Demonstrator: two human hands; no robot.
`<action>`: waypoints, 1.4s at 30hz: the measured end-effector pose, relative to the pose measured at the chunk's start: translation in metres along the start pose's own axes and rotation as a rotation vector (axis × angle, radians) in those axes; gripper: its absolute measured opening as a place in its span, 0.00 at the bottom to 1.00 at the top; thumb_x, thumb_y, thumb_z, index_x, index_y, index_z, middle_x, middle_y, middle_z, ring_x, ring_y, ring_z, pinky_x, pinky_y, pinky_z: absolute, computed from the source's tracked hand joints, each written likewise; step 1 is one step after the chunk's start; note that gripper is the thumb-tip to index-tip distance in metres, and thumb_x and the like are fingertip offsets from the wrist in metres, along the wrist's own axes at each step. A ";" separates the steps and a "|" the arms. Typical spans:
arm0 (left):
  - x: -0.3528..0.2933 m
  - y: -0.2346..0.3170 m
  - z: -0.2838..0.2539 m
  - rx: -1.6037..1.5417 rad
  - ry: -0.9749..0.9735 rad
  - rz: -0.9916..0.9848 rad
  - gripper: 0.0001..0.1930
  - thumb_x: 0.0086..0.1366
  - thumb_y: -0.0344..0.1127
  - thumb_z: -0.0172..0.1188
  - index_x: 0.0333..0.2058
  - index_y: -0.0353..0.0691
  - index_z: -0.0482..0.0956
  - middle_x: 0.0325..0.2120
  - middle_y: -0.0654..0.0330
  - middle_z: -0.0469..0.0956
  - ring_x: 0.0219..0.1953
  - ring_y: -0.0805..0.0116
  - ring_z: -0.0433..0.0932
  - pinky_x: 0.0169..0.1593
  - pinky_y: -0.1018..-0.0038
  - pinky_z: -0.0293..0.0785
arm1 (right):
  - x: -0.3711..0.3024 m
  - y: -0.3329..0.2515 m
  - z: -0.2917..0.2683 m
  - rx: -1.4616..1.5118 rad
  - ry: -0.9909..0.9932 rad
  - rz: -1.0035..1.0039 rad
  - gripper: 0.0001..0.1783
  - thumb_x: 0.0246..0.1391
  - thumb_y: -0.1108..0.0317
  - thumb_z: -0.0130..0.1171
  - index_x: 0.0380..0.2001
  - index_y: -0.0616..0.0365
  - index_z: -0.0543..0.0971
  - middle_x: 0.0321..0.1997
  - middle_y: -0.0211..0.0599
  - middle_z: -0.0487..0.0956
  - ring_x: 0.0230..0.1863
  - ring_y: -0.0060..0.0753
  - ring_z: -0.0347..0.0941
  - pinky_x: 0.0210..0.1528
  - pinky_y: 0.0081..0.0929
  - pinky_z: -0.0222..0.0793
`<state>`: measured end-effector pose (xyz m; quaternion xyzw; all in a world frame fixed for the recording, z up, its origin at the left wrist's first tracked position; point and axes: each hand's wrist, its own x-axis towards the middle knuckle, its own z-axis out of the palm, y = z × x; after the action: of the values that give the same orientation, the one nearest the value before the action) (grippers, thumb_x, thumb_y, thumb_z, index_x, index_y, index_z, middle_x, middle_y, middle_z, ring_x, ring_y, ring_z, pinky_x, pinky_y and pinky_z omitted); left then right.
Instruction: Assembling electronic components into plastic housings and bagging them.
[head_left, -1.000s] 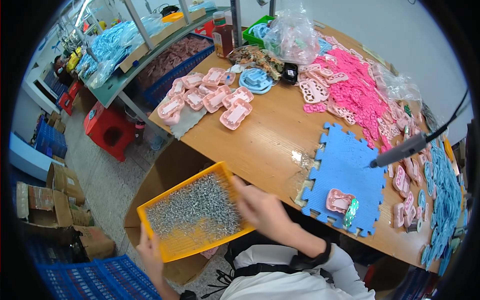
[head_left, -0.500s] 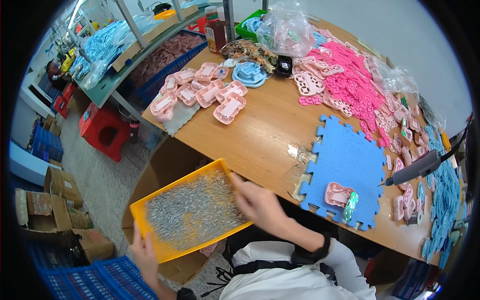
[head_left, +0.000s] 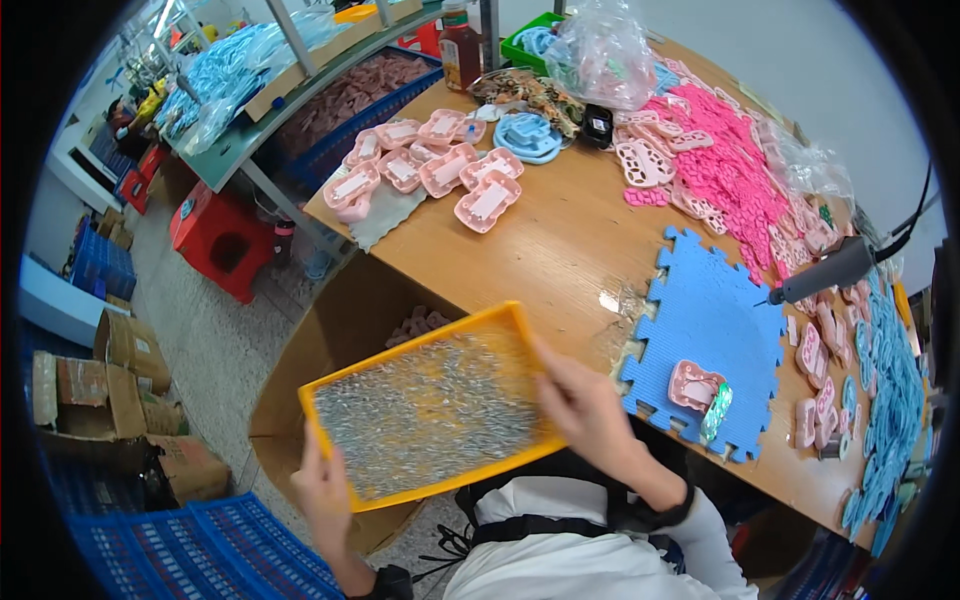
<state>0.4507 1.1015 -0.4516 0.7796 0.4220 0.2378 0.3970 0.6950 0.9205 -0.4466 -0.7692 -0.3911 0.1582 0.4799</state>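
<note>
Wooden bench (head_left: 540, 240) carried pink plastic parts (head_left: 735, 175) and a blue foam mat (head_left: 705, 330). Below its near edge, an orange tray (head_left: 430, 405) of small silvery metal pieces (head_left: 430, 415) was held above an open cardboard box (head_left: 340, 330). Left hand (head_left: 322, 490) gripped the tray's near-left rim; right hand (head_left: 585, 410) clasped its right rim. A blue crate (head_left: 345, 100) of pinkish-brown parts sat under the far shelf.

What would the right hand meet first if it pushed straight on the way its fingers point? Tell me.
Likely the small silvery parts in the yellow tray: the right hand grips the tray's right edge, fingers pointing up-left across it. Depth is unclear.
</note>
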 end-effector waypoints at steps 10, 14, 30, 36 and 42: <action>0.004 0.012 -0.021 0.136 -0.057 0.009 0.24 0.64 0.27 0.49 0.59 0.37 0.61 0.15 0.66 0.70 0.16 0.84 0.61 0.18 0.80 0.57 | -0.002 0.009 0.012 0.083 0.050 -0.027 0.22 0.51 0.77 0.51 0.52 0.66 0.69 0.28 0.49 0.74 0.23 0.41 0.72 0.29 0.29 0.68; 0.010 0.001 -0.026 0.104 -0.101 0.010 0.24 0.64 0.27 0.48 0.59 0.37 0.61 0.16 0.66 0.71 0.16 0.84 0.61 0.19 0.79 0.58 | -0.009 0.014 0.017 0.027 0.022 -0.028 0.24 0.50 0.78 0.51 0.53 0.66 0.68 0.29 0.50 0.74 0.26 0.43 0.74 0.31 0.31 0.70; 0.005 -0.018 -0.047 -0.120 0.060 -0.021 0.22 0.66 0.27 0.45 0.59 0.34 0.61 0.19 0.68 0.72 0.18 0.84 0.64 0.19 0.82 0.58 | 0.024 -0.024 0.044 0.068 -0.018 -0.224 0.24 0.52 0.75 0.52 0.54 0.63 0.67 0.26 0.47 0.72 0.24 0.34 0.70 0.30 0.25 0.68; 0.008 0.008 0.010 0.038 -0.124 0.050 0.21 0.64 0.26 0.47 0.57 0.35 0.64 0.21 0.68 0.73 0.18 0.85 0.64 0.19 0.83 0.59 | -0.005 0.007 -0.014 0.033 0.053 0.133 0.23 0.51 0.79 0.49 0.53 0.64 0.69 0.21 0.44 0.69 0.20 0.34 0.68 0.25 0.26 0.64; 0.012 -0.016 -0.039 -0.210 0.122 0.052 0.22 0.64 0.26 0.47 0.58 0.32 0.62 0.22 0.67 0.72 0.20 0.86 0.63 0.22 0.83 0.60 | 0.029 -0.013 0.035 0.099 -0.062 -0.183 0.24 0.51 0.76 0.51 0.54 0.66 0.65 0.28 0.51 0.72 0.29 0.47 0.72 0.33 0.33 0.68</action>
<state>0.4221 1.1334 -0.4416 0.7284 0.3977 0.3381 0.4438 0.6861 0.9669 -0.4481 -0.7002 -0.4662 0.1566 0.5176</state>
